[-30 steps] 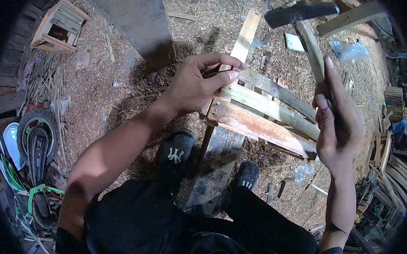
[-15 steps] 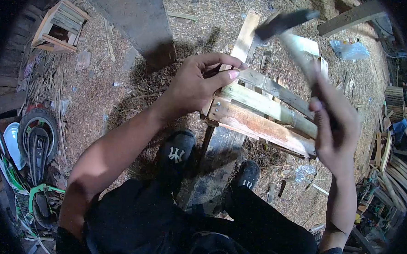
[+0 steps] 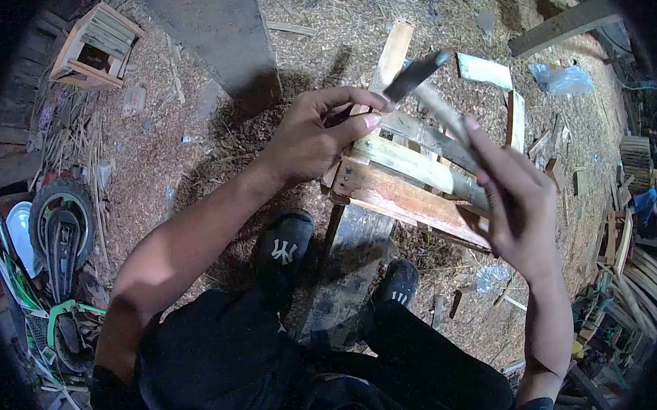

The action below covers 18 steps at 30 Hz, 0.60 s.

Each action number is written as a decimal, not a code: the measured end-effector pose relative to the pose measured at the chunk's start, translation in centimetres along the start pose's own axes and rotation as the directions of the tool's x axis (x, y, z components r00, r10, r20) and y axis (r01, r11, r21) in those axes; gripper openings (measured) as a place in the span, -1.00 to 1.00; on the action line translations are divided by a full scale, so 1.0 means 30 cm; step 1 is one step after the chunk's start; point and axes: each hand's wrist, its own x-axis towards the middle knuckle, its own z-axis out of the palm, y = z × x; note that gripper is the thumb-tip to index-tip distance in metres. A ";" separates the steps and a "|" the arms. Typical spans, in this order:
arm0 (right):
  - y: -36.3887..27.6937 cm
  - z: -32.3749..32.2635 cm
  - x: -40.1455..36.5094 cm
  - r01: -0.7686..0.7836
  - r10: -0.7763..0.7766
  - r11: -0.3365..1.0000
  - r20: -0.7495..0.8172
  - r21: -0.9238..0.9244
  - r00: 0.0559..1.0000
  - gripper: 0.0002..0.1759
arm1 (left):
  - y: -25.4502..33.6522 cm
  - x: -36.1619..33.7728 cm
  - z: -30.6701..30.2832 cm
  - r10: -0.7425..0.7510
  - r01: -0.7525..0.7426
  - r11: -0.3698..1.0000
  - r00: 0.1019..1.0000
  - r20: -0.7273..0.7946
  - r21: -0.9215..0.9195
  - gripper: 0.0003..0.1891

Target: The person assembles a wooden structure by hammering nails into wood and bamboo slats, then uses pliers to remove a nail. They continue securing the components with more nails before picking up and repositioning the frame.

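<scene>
My right hand (image 3: 522, 204) is wrapped round the light handle of a hammer (image 3: 441, 111). The dark hammer head, blurred a little by motion, is beside the fingertips of my left hand (image 3: 321, 134). Thumb and forefinger of that left hand are brought together at the end of a slat on a wooden crate (image 3: 410, 198); anything between them is too small to make out. Nail heads show at the near corner of the crate. It lies tilted on a dark wooden beam (image 3: 355, 258) between my feet, and my right hand covers part of its far end.
A thick post (image 3: 204, 28) rises ahead on the left. Another small slatted crate (image 3: 103, 45) stands at the far left, above a small bicycle (image 3: 63, 243). Scrap wood (image 3: 625, 295) is piled at right, and a plastic bag (image 3: 562, 80) lies on the shavings-covered floor.
The hammer has swung down and left, its head now near my left fingertips. My right hand has moved slightly left with it. My left hand stays on the crate.
</scene>
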 end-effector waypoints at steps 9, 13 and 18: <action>0.037 0.030 0.000 0.147 -0.124 0.985 -0.219 0.092 0.968 -0.29 | 0.002 -0.005 0.006 0.040 -0.039 0.999 0.999 0.018 -0.030 -0.73; -0.011 0.005 -0.011 0.011 -0.006 0.997 0.077 -0.074 0.997 -0.32 | -0.020 -0.006 -0.001 -0.010 0.010 0.999 1.000 -0.013 -0.033 -0.77; 0.006 0.004 0.004 0.093 -0.059 0.989 -0.264 0.117 0.963 -0.28 | 0.005 -0.011 0.002 -0.083 0.082 0.996 0.997 -0.004 -0.040 -0.73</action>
